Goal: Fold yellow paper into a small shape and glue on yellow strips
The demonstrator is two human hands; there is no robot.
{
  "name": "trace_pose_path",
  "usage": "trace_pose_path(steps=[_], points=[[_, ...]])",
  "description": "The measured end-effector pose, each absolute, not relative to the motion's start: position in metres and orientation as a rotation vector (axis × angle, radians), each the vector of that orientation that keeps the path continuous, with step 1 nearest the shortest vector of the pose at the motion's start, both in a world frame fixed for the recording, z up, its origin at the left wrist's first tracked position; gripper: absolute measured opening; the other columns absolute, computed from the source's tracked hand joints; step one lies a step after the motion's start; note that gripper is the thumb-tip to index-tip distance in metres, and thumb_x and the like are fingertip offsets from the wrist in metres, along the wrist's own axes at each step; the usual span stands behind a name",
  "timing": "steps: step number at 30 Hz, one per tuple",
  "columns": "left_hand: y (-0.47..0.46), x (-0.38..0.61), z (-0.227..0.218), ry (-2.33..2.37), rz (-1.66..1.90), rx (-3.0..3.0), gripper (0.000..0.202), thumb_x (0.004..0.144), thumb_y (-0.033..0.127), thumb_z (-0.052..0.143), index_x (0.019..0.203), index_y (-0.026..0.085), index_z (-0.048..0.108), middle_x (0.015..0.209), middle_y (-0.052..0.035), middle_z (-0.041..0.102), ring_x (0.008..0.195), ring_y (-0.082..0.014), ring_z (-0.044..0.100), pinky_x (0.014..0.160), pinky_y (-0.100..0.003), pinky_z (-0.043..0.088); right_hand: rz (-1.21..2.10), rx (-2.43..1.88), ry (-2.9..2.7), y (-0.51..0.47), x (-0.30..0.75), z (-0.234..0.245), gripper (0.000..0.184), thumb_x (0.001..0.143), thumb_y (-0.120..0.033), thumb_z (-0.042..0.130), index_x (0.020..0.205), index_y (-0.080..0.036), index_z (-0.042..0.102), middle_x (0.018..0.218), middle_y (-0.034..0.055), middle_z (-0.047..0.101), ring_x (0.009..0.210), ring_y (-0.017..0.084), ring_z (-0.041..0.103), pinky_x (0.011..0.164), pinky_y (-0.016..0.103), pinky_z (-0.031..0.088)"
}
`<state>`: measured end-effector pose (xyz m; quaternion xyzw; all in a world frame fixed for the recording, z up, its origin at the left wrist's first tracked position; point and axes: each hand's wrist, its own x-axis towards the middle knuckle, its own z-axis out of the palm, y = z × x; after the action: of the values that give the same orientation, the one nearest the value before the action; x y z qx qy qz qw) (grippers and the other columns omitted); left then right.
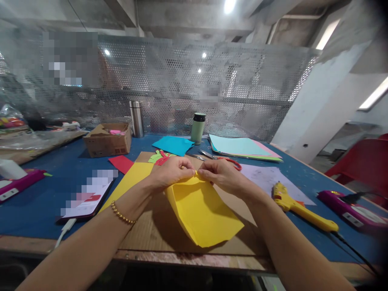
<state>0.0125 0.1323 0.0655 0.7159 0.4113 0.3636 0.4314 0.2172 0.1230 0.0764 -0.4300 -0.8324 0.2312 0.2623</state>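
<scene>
Both my hands pinch the far edge of a folded yellow paper sheet (206, 214) that curves down toward me over a brown cardboard board (145, 230). My left hand (174, 171) is closed on the edge from the left, thumb pressed on the paper. From the right, my right hand (224, 173) grips the same edge, its fingertips close to the left ones. Another yellow sheet (130, 184) lies flat under my left wrist. Behind my left hand are green paper strips (156, 157) and red paper pieces (162, 158). Scissors with red handles (235, 163) lie behind my right hand.
A yellow glue gun (306, 212) and a purple power strip (353, 212) lie right. A charging phone (91, 194) lies left. Farther back stand a cardboard box (107, 143), a steel flask (137, 121), a green bottle (198, 131), and stacked coloured paper (242, 146).
</scene>
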Motion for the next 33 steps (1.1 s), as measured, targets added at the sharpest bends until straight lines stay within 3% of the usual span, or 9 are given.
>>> trace_pose_path(steps=[20, 33], points=[[0.1337, 0.0112, 0.0624, 1.023, 0.869, 1.802, 0.017, 0.069, 0.034, 0.070, 0.075, 0.018, 0.066, 0.066, 0.0039, 0.059, 0.061, -0.0115, 0.051, 0.055, -0.022, 0.034, 0.613, -1.168, -2.299, 0.1236, 0.2179, 0.0770, 0.021, 0.087, -0.028, 0.052, 0.069, -0.018, 0.057, 0.064, -0.0023, 0.052, 0.060, 0.011, 0.044, 0.054, 0.025, 0.027], [0.1318, 0.0103, 0.0650, 0.956, 0.822, 1.734, 0.014, 0.071, 0.030, 0.069, 0.075, 0.018, 0.065, 0.064, 0.0058, 0.056, 0.056, -0.0085, 0.045, 0.053, -0.022, 0.030, 0.612, -1.153, -2.330, 0.1180, 0.2161, 0.0814, 0.021, 0.085, -0.025, 0.049, 0.065, -0.018, 0.050, 0.063, -0.0035, 0.043, 0.060, 0.010, 0.036, 0.053, 0.025, 0.023]])
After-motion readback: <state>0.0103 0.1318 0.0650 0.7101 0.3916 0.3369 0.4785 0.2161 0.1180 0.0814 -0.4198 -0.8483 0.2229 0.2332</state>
